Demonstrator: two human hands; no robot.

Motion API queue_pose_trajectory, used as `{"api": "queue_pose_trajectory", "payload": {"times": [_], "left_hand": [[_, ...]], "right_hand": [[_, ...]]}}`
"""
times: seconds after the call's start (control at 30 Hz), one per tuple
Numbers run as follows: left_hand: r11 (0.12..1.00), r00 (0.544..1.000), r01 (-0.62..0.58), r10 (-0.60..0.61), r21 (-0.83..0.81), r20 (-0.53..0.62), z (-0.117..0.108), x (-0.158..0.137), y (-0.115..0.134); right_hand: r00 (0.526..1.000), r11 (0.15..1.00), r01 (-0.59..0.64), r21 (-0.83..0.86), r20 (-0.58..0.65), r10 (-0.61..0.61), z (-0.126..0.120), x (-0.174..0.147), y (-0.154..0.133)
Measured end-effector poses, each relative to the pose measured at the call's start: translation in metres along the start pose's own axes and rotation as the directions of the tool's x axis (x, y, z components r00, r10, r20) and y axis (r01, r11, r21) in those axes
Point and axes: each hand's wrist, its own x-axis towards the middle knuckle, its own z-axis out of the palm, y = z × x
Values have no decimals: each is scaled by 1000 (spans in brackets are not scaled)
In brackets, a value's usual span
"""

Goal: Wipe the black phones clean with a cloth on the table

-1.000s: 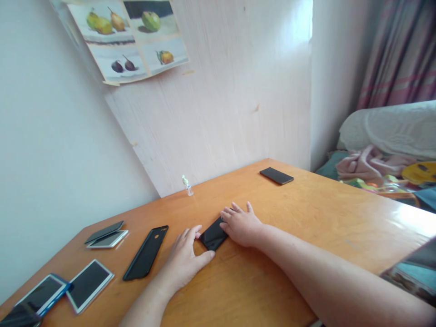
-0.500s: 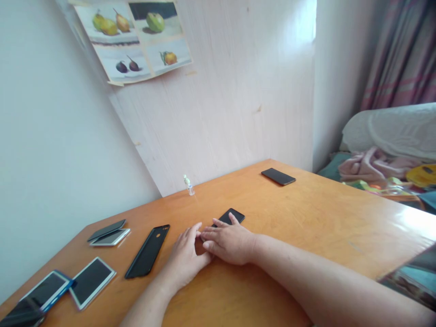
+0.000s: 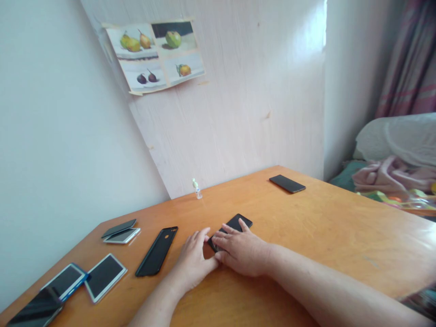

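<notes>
The right hand [image 3: 243, 250] lies open and palm-down, fingers spread over the black phone [image 3: 235, 221], holding nothing between them. The left hand [image 3: 195, 259] curves around the phone's near-left end, thumb and fingers parted; whether they press on its edges cannot be told. The two thumbs meet or overlap near that end.

Half a second ago the right fingertips reached to the left hand's fingers and hid the near-left end; now they sit a little further back, and a dark corner shows between the hands.

The phone lies flat near the middle of the table [image 3: 323, 227], glossy face up, its long axis running from near left to far right, the far end uncovered.

To the left of the left hand, a black case [image 3: 157, 254] lies open side up on a similar slant. Further left is a white phone [image 3: 105, 277]. A small spray bottle [image 3: 197, 190] stands at the far edge; another dark phone [image 3: 287, 184] lies far right.
</notes>
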Motion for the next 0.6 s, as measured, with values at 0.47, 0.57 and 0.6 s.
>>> {"api": "queue_pose_trajectory", "payload": {"times": [0.47,0.57,0.6], "left_hand": [[999,999,-11,10,32,31,-4,-3,7],[1000,1000,-4,4,9,14,-4,-3,7],[1000,1000,-4,4,2,6,-4,-3,6]], "right_hand": [[788,807,-588,49,-193,585,-29,6,54],[757,780,-619,91,-193,624,-27,9,67],[757,780,-617,105,-193,625,-26,10,69]]}}
